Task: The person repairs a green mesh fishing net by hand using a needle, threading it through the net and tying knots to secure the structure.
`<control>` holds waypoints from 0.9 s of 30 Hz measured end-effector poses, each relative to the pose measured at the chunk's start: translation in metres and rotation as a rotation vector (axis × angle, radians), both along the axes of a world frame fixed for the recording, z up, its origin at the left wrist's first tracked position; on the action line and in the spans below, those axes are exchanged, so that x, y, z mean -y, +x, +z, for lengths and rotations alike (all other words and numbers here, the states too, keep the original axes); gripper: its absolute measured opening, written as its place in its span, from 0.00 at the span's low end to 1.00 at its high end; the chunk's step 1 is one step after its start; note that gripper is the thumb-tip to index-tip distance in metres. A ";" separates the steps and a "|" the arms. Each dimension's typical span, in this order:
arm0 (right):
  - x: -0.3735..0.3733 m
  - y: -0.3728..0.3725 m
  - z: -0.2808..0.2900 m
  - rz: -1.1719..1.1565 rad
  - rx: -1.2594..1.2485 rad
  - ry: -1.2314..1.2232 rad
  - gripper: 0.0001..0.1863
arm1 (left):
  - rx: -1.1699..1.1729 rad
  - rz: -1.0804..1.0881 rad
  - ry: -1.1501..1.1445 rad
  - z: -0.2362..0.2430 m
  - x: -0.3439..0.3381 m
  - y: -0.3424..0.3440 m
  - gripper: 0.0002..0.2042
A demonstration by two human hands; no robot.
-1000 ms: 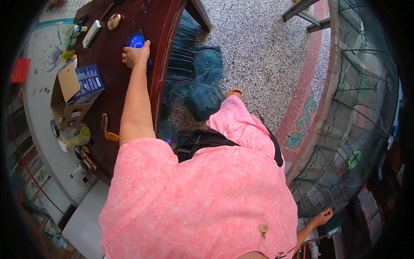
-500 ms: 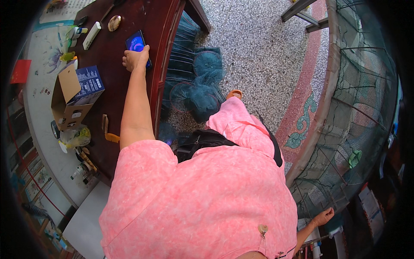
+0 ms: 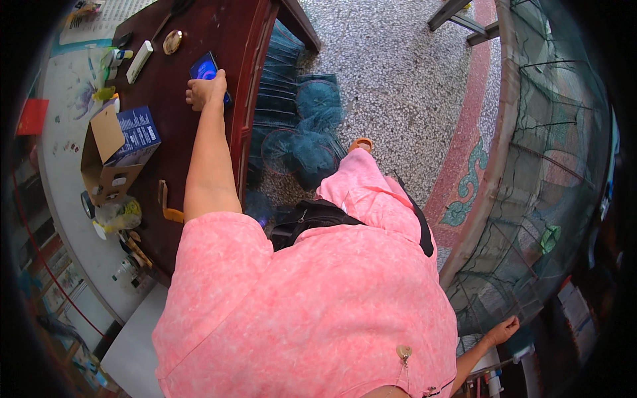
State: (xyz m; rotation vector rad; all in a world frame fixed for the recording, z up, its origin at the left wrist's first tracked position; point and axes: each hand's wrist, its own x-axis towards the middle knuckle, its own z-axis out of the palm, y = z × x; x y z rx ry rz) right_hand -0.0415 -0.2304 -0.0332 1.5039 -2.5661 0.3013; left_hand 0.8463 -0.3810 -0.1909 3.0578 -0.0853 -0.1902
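Observation:
My left hand (image 3: 207,91) is closed around the lower part of a smartphone (image 3: 204,69) over the dark red wooden table. The phone's screen is lit blue and purple, and my fingers cover its lower end. At the lower right, my right hand (image 3: 502,330) is beside a dark green net (image 3: 524,265) stretched over a frame. Its fingertips are pressed together; whether they pinch the mesh or anything else is too small to tell. Near the phone lie a round gold-rimmed object (image 3: 172,42) and a long white box-like object (image 3: 139,61).
An opened blue and brown cardboard box (image 3: 133,136) stands on the table (image 3: 174,119). An orange-handled tool (image 3: 172,215) lies below it. Bunched teal nets (image 3: 308,149) fill the floor by the table's side. A metal leg frame (image 3: 461,23) stands at the far right.
The phone has turned slightly, its top leaning more to the left, with my left hand still on it. My right hand has shifted a little right and up. The view has moved slightly.

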 end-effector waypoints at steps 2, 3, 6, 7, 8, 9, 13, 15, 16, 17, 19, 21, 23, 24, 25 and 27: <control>0.004 0.005 0.000 -0.017 -0.001 0.000 0.13 | 0.008 0.013 -0.007 -0.003 -0.001 0.003 0.41; 0.005 0.008 0.000 -0.026 -0.001 0.000 0.13 | 0.013 0.027 -0.014 -0.002 0.000 0.003 0.41; -0.001 0.000 -0.002 0.000 0.020 -0.025 0.13 | 0.025 0.054 -0.031 -0.003 0.005 0.005 0.41; -0.003 0.002 -0.002 -0.008 0.027 -0.027 0.13 | 0.034 0.058 -0.034 -0.003 0.007 0.005 0.41; -0.002 0.003 -0.001 -0.016 0.033 -0.029 0.13 | 0.043 0.062 -0.037 -0.002 0.008 0.006 0.41; -0.001 0.004 -0.001 -0.024 0.040 -0.032 0.13 | 0.039 0.074 -0.035 -0.001 0.009 0.006 0.41; -0.002 0.001 -0.003 -0.004 0.060 -0.061 0.13 | 0.023 0.097 -0.044 -0.003 0.010 0.005 0.42; -0.003 -0.006 -0.005 -0.009 0.051 -0.061 0.13 | 0.012 0.086 -0.054 -0.004 0.007 0.009 0.43; -0.004 -0.008 -0.006 -0.027 0.057 -0.059 0.13 | 0.021 0.069 -0.059 -0.002 0.007 0.007 0.44; -0.005 -0.010 -0.006 -0.045 0.062 -0.058 0.13 | 0.030 0.052 -0.065 -0.001 0.005 0.003 0.45; -0.004 -0.002 -0.005 -0.061 0.067 -0.081 0.13 | 0.075 -0.023 -0.073 0.007 0.006 -0.012 0.46; -0.002 0.010 -0.004 -0.059 0.062 -0.131 0.13 | 0.161 -0.175 -0.143 -0.001 0.002 -0.021 0.45; 0.001 0.019 -0.007 -0.080 0.096 -0.176 0.13 | 0.242 -0.385 -0.257 -0.009 0.005 -0.042 0.42; 0.000 0.020 -0.006 -0.106 0.099 -0.210 0.13 | 0.359 -0.551 -0.358 -0.020 0.007 -0.050 0.39; -0.004 0.015 -0.009 -0.074 0.101 -0.256 0.12 | 0.436 -0.719 -0.439 -0.026 0.014 -0.060 0.37; -0.014 0.007 -0.021 -0.072 0.140 -0.320 0.11 | 0.265 -0.913 -0.616 -0.022 0.035 -0.088 0.31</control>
